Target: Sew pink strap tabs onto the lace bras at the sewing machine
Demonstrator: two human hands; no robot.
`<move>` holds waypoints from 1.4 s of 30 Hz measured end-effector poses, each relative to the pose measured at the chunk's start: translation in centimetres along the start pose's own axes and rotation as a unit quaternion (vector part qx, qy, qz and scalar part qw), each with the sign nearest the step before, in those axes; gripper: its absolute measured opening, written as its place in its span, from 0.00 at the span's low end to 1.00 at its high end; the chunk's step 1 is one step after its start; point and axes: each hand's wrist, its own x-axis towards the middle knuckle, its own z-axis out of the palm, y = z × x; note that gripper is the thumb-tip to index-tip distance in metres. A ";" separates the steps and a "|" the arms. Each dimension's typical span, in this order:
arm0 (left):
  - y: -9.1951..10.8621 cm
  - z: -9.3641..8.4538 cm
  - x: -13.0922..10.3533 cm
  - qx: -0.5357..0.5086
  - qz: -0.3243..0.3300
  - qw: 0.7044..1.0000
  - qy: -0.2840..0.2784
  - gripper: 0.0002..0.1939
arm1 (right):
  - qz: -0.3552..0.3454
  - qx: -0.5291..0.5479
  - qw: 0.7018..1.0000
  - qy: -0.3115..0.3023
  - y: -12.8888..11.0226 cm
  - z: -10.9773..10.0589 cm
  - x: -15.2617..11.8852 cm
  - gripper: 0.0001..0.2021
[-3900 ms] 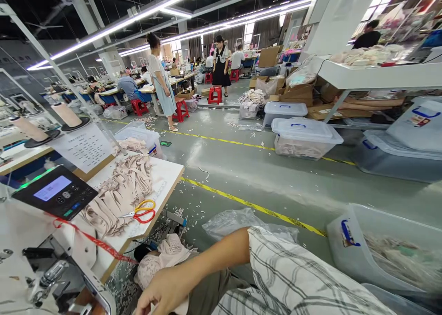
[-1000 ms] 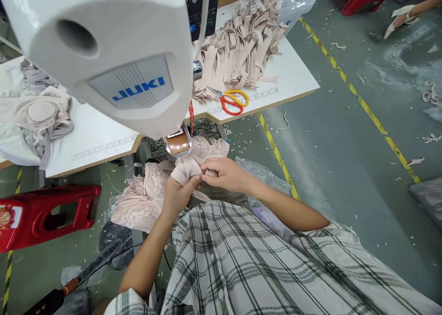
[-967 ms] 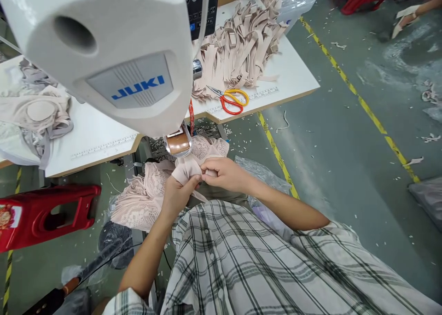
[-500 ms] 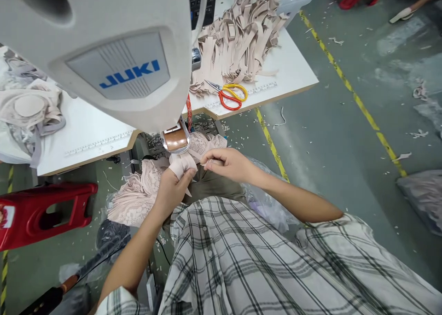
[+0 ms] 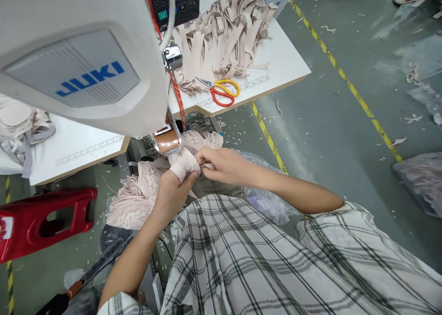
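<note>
My left hand (image 5: 174, 190) is closed on a pale pink fabric band (image 5: 184, 164), its thumb pressing on the folded cloth just below the sewing machine's needle area. My right hand (image 5: 221, 166) is beside it with the fingers pinched together. A small pale fabric strip (image 5: 207, 166) shows between those fingers, partly hidden, against the band's right side. Above both hands is the white JUKI sewing machine (image 5: 134, 103) with a brown plate in a metal frame (image 5: 167, 140). Pink lace fabric (image 5: 202, 140) lies behind my hands, and a lace pile (image 5: 133, 200) hangs to the left.
Scissors (image 5: 223, 92) with red and yellow handles lie on the white table (image 5: 290, 59), in front of a heap of beige straps (image 5: 228, 38). More garments (image 5: 20, 121) lie at the left. A red stool (image 5: 48, 218) stands on the floor. A person's foot shows at top right.
My right hand has moved left and now meets the band at my left hand. The view has shifted, so the machine sits further left. My left hand keeps its hold.
</note>
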 end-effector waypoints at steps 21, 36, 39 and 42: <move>0.2 0.5 1.0 -0.095 -0.040 0.992 0.071 0.11 | 0.157 0.322 0.932 -0.046 1.8 0.2 1.1 0.14; -2.9 1.1 -3.3 -0.428 0.038 0.896 0.111 0.50 | 0.091 0.397 0.898 -0.167 -3.5 -4.9 4.9 0.10; -2.7 0.7 -3.4 -0.353 0.118 0.920 0.123 0.46 | 0.023 0.317 0.919 -0.233 -4.9 -6.2 6.9 0.10; -3.5 -1.3 -2.7 -0.167 0.243 0.932 0.210 0.43 | -0.031 0.128 0.975 -0.180 -5.3 -6.9 9.1 0.06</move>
